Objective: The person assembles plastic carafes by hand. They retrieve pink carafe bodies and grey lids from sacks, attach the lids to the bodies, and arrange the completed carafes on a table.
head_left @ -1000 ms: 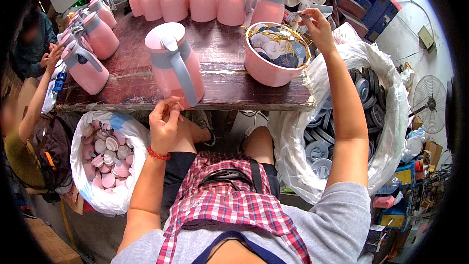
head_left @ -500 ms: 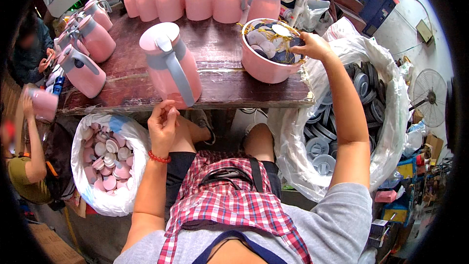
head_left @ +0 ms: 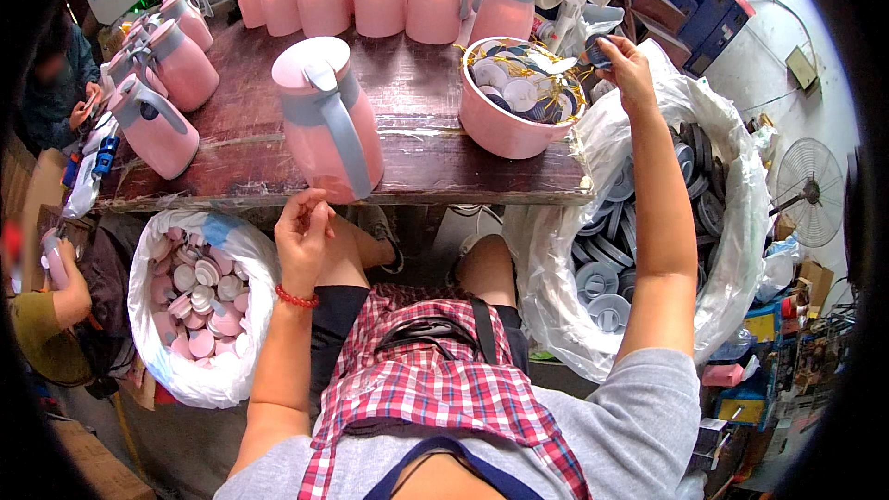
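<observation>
My right hand (head_left: 632, 76) is raised above the right rim of a pink tub (head_left: 514, 137), pinching a dark round hang tag (head_left: 598, 52). Inside the tub lie many dark and white round tags with gold strings. Just in front of the table edge, my left hand (head_left: 304, 233) has its fingers curled together, and nothing shows in them. It is close to the base of a pink jug (head_left: 310, 150), which stands upright with a grey collar, a grey handle turned toward me and a pink lid on top.
Lidless pink jugs (head_left: 380, 0) line the table's (head_left: 426, 171) far edge; more (head_left: 176, 65) stand at left. Bags of pink-and-white lids (head_left: 204, 296) and grey round parts (head_left: 607, 282) flank my legs. A fan (head_left: 807, 190) stands at right. Two people (head_left: 51, 333) are at left.
My right hand has lifted out of the tub toward the right, taking a dark round tag with it. My left hand has hardly moved. At far left, a co-worker's pink piece has moved down.
</observation>
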`<act>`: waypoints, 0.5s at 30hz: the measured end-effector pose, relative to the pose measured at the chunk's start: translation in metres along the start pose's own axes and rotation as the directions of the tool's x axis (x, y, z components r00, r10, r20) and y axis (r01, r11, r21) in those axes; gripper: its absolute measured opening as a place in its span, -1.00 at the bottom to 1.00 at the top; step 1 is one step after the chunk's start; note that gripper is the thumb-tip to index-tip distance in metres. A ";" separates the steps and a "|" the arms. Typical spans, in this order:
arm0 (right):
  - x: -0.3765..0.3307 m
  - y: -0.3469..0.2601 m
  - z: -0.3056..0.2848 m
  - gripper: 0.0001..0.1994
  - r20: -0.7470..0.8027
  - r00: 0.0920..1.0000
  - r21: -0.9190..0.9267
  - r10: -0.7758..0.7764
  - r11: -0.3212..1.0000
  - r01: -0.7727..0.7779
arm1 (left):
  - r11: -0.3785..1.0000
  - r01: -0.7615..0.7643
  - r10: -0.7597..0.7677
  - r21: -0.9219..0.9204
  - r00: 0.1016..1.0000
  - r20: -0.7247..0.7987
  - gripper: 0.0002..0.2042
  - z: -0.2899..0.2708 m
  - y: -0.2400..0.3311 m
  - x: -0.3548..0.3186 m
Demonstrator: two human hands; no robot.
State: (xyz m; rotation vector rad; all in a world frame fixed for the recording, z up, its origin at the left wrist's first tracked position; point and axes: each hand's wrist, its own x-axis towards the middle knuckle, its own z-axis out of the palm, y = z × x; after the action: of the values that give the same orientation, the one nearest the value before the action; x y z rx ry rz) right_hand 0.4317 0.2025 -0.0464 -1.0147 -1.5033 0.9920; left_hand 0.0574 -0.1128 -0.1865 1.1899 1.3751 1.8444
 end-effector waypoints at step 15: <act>0.038 -0.020 0.036 -0.73 0.195 0.973 -0.558 -0.120 0.803 0.211 | 0.831 -0.463 0.426 0.308 0.886 0.182 -0.87 0.032 0.046 -0.003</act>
State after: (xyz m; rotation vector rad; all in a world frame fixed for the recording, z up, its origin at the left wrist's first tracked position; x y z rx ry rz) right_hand 0.3894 0.2294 -0.0212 -1.2142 -2.0528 0.4898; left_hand 0.0909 -0.1158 -0.1413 1.9017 1.4922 1.8434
